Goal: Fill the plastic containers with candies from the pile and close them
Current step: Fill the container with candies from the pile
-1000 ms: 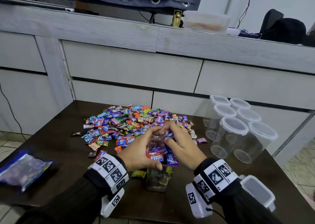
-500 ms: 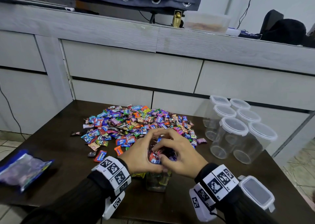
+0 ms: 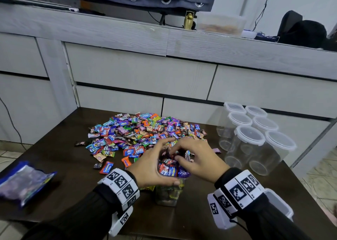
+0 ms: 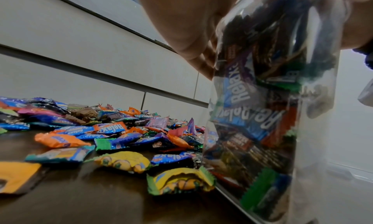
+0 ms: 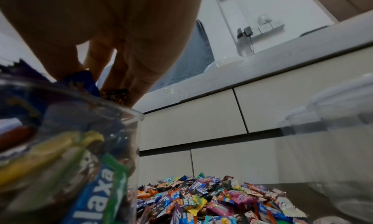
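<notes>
A clear plastic container [image 3: 166,196] stands open near the table's front edge, packed with wrapped candies up to its mouth. My left hand [image 3: 158,164] wraps its top, thumb on the near side and fingers round the far side. My right hand [image 3: 177,154] hovers over the mouth, its curled fingers [image 5: 129,77] pinching candies at the rim. The big candy pile [image 3: 142,132] lies just behind. In the left wrist view my fingers [image 4: 193,55] lie against the container wall [image 4: 262,115].
Several empty lidded containers [image 3: 251,141] cluster at the table's right. A loose lid [image 3: 279,203] lies by my right wrist. A blue bag [image 3: 23,181] sits at the left edge. Stray candies [image 4: 179,182] lie beside the open container. Grey drawers [image 3: 142,75] stand behind the table.
Both hands drew a handful of candies back from the pile's edge and lowered it onto the container's mouth. The left hand has settled round the container's top.
</notes>
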`<state>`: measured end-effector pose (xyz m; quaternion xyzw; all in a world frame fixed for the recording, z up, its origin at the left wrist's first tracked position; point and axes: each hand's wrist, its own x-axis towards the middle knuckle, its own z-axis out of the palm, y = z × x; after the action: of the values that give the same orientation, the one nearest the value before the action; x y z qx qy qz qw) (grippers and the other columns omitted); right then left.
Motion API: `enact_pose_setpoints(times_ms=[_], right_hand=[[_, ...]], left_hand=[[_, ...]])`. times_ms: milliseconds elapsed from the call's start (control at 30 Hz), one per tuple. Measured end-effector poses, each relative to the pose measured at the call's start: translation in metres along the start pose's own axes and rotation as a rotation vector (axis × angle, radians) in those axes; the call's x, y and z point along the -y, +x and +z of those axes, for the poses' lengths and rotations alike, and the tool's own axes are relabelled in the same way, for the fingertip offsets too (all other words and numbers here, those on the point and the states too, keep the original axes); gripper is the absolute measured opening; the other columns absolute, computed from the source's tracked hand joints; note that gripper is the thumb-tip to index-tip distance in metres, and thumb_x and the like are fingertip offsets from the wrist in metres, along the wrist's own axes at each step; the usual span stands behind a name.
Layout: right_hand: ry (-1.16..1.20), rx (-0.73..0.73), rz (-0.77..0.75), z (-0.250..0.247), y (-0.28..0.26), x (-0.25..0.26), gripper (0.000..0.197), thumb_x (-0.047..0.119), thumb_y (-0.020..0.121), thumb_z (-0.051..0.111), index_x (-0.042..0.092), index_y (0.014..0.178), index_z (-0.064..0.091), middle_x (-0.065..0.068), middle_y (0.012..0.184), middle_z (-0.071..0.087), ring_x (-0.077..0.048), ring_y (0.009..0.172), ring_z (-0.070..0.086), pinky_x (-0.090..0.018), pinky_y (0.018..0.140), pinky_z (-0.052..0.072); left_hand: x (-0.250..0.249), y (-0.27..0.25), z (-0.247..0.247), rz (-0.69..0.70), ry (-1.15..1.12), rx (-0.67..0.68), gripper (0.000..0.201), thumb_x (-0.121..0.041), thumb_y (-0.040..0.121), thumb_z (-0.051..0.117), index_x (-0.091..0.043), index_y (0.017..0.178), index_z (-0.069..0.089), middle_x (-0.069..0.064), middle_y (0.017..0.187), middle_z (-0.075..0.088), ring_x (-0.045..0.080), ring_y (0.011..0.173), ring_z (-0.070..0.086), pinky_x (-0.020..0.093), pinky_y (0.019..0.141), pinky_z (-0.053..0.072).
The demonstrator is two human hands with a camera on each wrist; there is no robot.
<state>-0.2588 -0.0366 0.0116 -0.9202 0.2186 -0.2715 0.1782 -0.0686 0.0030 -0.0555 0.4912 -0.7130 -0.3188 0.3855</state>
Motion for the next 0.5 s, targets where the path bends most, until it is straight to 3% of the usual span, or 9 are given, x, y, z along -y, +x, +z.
enact_pose_setpoints(times_ms=[67,167,300,400,500], right_hand=[[-0.127,0.019,-0.030,0.003,-0.001,0.001,0.011,0.009,0.082,0.068,0.016,0.089,0.073,0.005,0.084,0.068,-0.016,0.085,0.053,-0.032,0.076,0.045],[-0.137,0.090,-0.013,0.007,-0.001,0.003,0.013,0.010,0.084,0.067,0.016,0.092,0.075,0.003,0.085,0.071,-0.015,0.083,0.054,-0.022,0.074,0.041],[-0.057,0.167,0.070,0.000,0.002,0.006,0.012,0.016,0.089,0.062,0.014,0.095,0.072,0.006,0.089,0.067,0.001,0.077,0.056,-0.009,0.073,0.039],[-0.039,0.086,0.127,-0.014,0.005,0.008,0.011,0.017,0.085,0.064,0.016,0.095,0.065,0.008,0.090,0.059,-0.001,0.078,0.054,-0.015,0.071,0.042],[-0.106,0.149,0.068,-0.013,0.010,0.010,0.033,0.023,0.080,0.071,0.018,0.112,0.064,0.002,0.104,0.058,-0.006,0.092,0.051,-0.020,0.081,0.040]], left_hand=[[0.001,0.000,0.000,-0.007,0.011,0.007,0.110,-0.067,0.052,0.085,-0.055,0.141,0.022,-0.014,0.129,0.057,0.004,0.125,0.053,0.045,0.108,0.042],[0.000,0.000,0.000,0.000,-0.005,0.015,0.108,-0.064,0.054,0.085,-0.055,0.141,0.022,-0.015,0.123,0.060,0.003,0.121,0.055,0.043,0.108,0.043],[-0.001,-0.001,-0.001,-0.004,-0.004,0.026,0.107,-0.065,0.054,0.085,-0.058,0.140,0.021,-0.013,0.126,0.059,0.003,0.122,0.055,0.042,0.108,0.044],[-0.002,-0.001,-0.001,-0.010,-0.010,0.026,0.107,-0.066,0.053,0.085,-0.059,0.139,0.021,-0.015,0.132,0.056,0.002,0.125,0.052,0.042,0.109,0.043],[-0.004,-0.001,-0.001,0.005,-0.009,0.021,0.103,-0.063,0.055,0.085,-0.060,0.136,0.021,-0.023,0.131,0.055,-0.001,0.125,0.051,0.038,0.110,0.042]])
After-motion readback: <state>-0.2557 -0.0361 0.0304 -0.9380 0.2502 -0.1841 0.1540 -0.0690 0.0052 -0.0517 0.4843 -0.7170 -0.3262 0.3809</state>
